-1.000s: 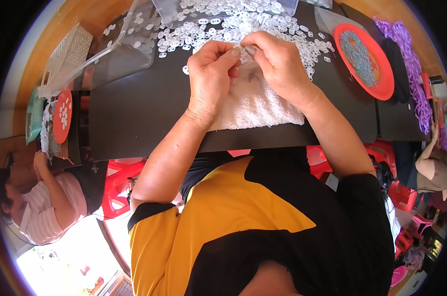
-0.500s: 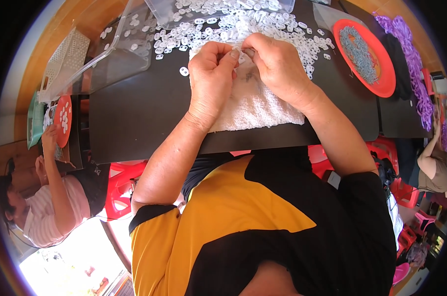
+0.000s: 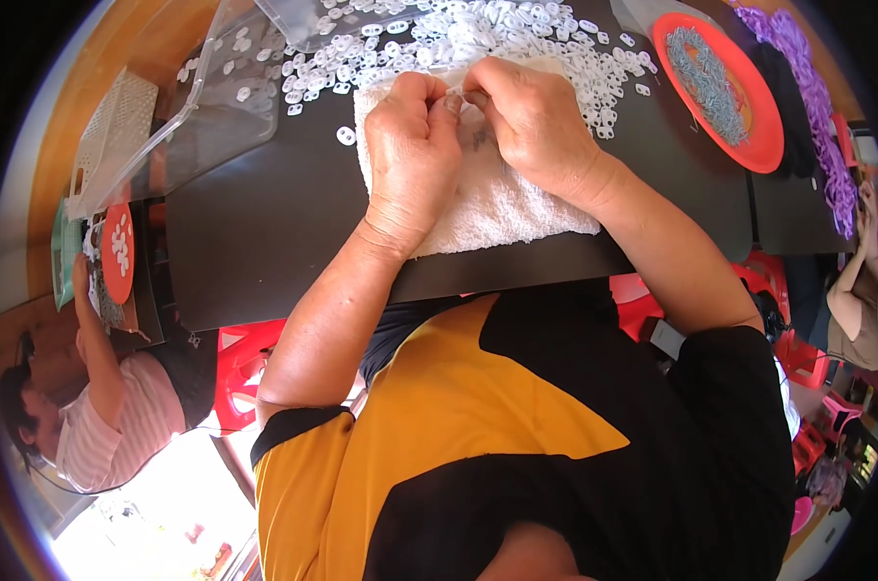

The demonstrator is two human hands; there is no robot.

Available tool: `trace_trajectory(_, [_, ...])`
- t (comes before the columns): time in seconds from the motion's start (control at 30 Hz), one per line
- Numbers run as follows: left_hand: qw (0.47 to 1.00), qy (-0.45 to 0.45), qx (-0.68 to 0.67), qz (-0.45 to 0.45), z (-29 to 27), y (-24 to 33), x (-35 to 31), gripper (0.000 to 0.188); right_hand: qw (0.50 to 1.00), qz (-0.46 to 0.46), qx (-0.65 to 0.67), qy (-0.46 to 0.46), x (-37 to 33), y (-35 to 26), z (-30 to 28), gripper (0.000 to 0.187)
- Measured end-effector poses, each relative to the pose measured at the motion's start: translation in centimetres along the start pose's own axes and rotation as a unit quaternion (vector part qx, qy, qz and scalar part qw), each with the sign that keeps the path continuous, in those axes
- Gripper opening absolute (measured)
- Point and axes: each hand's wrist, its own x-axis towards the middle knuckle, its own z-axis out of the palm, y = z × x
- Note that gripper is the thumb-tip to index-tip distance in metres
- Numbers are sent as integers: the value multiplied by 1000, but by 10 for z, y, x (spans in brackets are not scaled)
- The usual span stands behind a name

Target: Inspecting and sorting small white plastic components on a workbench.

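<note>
My left hand [image 3: 412,155] and my right hand [image 3: 541,126] meet fingertip to fingertip over a folded white towel [image 3: 507,213] on the dark table. Both are closed in a pinch. A tiny whitish bit shows between the fingertips, but the fingers hide most of it and its kind cannot be made out. Just beyond the hands spreads a heap of small white oval plastic pieces with two holes [image 3: 478,34]. A single white piece [image 3: 346,136] lies apart, left of the towel.
A clear plastic bin [image 3: 216,116] stands at the left with a few white pieces. On the right, a red oval tray [image 3: 763,107] holds thin grey metal bits [image 3: 708,87], beside purple ribbon [image 3: 817,126]. A co-worker [image 3: 110,407] sits at the left near another red tray [image 3: 118,257].
The view has shifted slightly, so the table things sit a little higher and farther left. My hands remain pinched together above the towel, with the fingertips a little closer.
</note>
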Motion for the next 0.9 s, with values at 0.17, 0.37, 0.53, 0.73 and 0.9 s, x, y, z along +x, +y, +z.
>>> trace_trajectory(0.17, [1000,-7,21,3,-1,4,0,8,1000,-12,-14,7,-2,0,2,9])
trace_trajectory(0.37, [998,3,51,26,1,6,2,4,999,-17,-19,19,-4,3,4,9])
trace_trajectory(0.53, [998,11,52,31,1,5,1,3,1000,-16,-13,18,-3,2,5,8])
trace_trajectory(0.73, [998,1,50,25,0,8,0,4,1000,-7,-4,17,-4,3,4,6])
trace_trajectory(0.9, [997,4,67,31,1,7,0,5,1000,-12,-13,21,-4,2,5,5])
